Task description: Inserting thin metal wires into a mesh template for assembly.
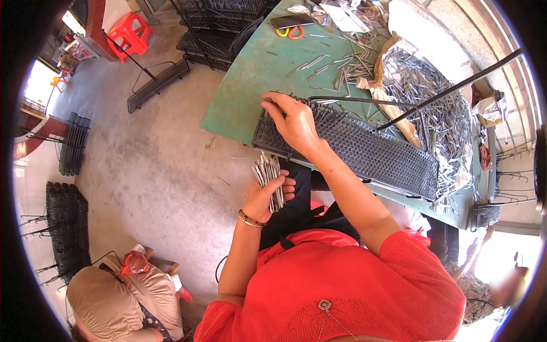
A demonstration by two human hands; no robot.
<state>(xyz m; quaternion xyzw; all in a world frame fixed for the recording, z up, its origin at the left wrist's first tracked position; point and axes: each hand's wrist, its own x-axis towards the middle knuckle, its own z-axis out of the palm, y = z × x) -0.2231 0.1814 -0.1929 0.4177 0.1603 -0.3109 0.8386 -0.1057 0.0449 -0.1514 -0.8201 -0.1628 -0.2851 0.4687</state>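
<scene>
My left hand (268,196) grips a bundle of thin metal pins (269,174), held below the table's near edge. My right hand (293,119) rests on the left end of a long black perforated tray (376,154), with its fingertips pinched at the tray's far corner, where a single pin seems to be held, though it is too small to be sure. The tray lies along the near edge of a green table (245,85). A large heap of loose metal pins (433,108) lies on brown paper behind the tray.
Black rods (456,88) lean across the table. Orange-handled scissors (290,31) and a dark phone (290,21) lie at the far edge. Stacks of black wire baskets (68,228) stand on the concrete floor at left, with a red stool (131,31). Another person (119,296) crouches at lower left.
</scene>
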